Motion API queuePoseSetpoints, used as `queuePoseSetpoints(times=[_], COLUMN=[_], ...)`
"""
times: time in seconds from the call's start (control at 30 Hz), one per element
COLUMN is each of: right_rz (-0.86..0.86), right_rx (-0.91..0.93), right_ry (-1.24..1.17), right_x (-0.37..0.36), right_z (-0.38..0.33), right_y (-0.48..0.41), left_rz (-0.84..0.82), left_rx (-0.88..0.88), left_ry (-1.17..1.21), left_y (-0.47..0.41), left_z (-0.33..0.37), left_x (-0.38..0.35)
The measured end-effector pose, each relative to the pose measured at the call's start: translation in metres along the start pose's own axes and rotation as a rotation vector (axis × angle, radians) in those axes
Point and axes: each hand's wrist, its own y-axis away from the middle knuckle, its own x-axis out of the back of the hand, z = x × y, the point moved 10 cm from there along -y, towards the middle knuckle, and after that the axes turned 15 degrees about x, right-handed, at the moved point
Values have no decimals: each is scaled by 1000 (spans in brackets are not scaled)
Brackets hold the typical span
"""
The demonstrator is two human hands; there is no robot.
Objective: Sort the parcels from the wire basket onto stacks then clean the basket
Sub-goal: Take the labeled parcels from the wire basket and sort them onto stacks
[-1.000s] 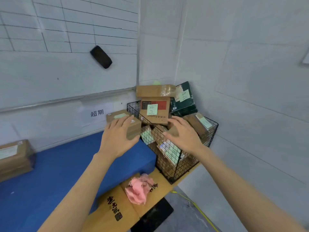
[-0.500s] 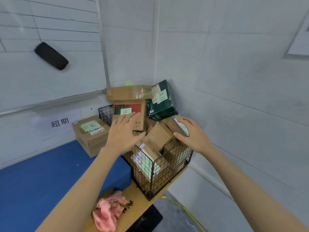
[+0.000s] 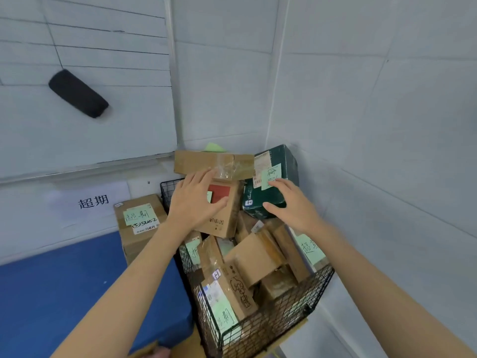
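Left hand [image 3: 192,202] and right hand [image 3: 293,204] reach forward, palms down, fingers [image 3: 277,183] seemingly relaxed.

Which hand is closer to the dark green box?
Right. The right hand is at the dark green box; the left hand is over the red-panelled carton to its left.

Blue pad [image 3: 77,293] w/ taped box [image 3: 129,244]; basket [image 3: 271,326] prob. on wood board [image 3: 296,330].

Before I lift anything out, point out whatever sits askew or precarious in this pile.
The black wire basket is overfilled, its brown cardboard parcels tilted every way. On top, a long flat brown box lies across a red-labelled brown box, and a dark green box leans tilted beside it.
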Motion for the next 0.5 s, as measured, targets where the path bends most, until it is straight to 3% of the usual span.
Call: queuePoseSetpoints(times=[0.5], right_rz=[-67], right_rx=[192], right_ry=[-205], right_x=[-18], right_z=[46], right_y=[-147], left_rz=[14], left_rx=[184], left_ry=[-26], left_y=[-67], left_z=[5], left_x=[-40])
